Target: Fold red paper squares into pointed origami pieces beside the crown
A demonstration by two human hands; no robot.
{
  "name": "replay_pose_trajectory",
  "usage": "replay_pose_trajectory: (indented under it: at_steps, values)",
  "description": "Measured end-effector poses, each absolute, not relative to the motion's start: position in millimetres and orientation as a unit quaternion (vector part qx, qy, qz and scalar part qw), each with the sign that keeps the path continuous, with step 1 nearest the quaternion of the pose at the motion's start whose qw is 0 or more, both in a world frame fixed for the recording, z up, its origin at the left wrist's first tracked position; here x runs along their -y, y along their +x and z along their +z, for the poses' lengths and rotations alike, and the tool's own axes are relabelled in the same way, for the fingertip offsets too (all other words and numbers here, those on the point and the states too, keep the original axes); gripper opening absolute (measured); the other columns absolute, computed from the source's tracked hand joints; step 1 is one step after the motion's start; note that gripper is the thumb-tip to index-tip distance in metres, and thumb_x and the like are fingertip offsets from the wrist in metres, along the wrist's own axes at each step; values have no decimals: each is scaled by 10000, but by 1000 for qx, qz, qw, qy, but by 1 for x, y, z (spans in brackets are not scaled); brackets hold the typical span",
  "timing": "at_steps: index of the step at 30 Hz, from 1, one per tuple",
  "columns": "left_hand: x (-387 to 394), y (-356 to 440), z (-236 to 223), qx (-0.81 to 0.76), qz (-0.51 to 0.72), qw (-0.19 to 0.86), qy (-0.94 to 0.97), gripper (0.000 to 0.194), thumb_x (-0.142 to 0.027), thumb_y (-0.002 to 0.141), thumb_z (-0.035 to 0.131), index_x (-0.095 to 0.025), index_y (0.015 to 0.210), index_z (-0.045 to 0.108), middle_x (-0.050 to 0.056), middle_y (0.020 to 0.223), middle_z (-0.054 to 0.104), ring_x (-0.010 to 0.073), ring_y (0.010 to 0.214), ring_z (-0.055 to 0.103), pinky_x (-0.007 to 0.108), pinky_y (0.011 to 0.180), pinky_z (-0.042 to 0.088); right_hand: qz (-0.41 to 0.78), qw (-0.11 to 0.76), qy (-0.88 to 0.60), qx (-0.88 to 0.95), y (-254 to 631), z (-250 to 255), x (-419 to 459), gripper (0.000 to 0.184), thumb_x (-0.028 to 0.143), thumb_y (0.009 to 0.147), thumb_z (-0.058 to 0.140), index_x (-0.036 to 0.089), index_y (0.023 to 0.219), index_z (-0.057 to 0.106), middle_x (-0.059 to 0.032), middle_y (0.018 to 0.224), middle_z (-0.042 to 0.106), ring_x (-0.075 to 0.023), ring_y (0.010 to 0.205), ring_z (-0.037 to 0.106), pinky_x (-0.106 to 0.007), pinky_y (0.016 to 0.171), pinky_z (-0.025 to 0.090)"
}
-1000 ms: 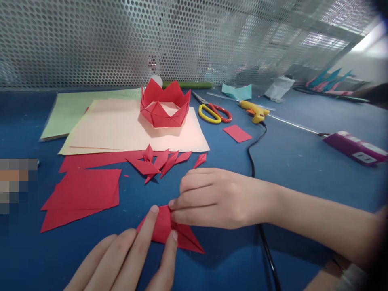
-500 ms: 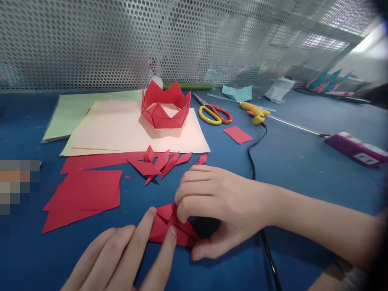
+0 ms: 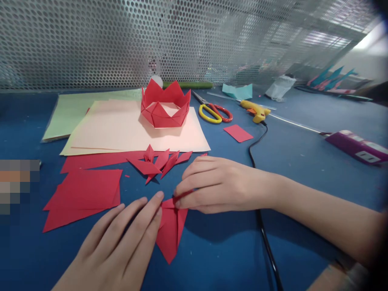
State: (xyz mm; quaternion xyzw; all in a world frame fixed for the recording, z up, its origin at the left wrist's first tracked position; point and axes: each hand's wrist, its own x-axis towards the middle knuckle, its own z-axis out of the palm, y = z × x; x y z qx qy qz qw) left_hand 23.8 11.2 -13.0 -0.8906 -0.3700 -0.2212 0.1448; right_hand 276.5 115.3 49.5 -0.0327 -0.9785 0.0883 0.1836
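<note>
A folded red paper piece lies on the blue table, its point aimed toward me. My left hand lies flat with fingers stretched out, the fingertips pressing the piece's left edge. My right hand comes in from the right, its fingers drawn together and pinching the top corner of the same piece. Just beyond the hands sit several small folded red units. Flat red paper squares lie to the left.
A red paper crown stands on pale sheets. Scissors, a yellow glue gun with a black cord, a small red square and a purple power strip lie right. A perforated metal screen backs the table.
The red piece has been turned and flattened, its point now facing me. My right hand shifted up from wrapping the piece to pinching its top corner; my left hand slid forward.
</note>
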Motion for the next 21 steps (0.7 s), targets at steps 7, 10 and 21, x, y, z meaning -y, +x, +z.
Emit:
replay_pose_trajectory:
  at_steps: [7, 10, 21]
  values:
    - [-18, 23, -11, 371, -256, 100, -887, 418, -528, 904, 390, -230, 1152, 546, 28, 1290, 626, 168, 1253, 495, 313, 1161, 221, 100, 182, -32, 978, 270, 44, -107, 227, 93, 961, 452, 132, 912, 671, -64, 978, 713, -151, 860, 582, -276, 822, 459]
    - [-16, 21, -10, 387, -245, 71, -886, 347, -448, 912, 439, -243, 1176, 532, 16, 1298, 620, 160, 1241, 498, 321, 1150, 239, 74, 196, -48, 977, 268, 40, -104, 153, 257, 944, 562, 152, 904, 665, -48, 962, 712, -160, 807, 577, -284, 744, 451]
    - [-18, 19, -2, 385, -229, 55, -892, 374, -412, 878, 453, -267, 1212, 540, -22, 1237, 618, 214, 1114, 512, 326, 1042, 308, -26, 270, -57, 961, 257, 32, -91, 286, 360, 965, 563, 166, 762, 619, -21, 803, 619, -132, 706, 515, -270, 630, 381]
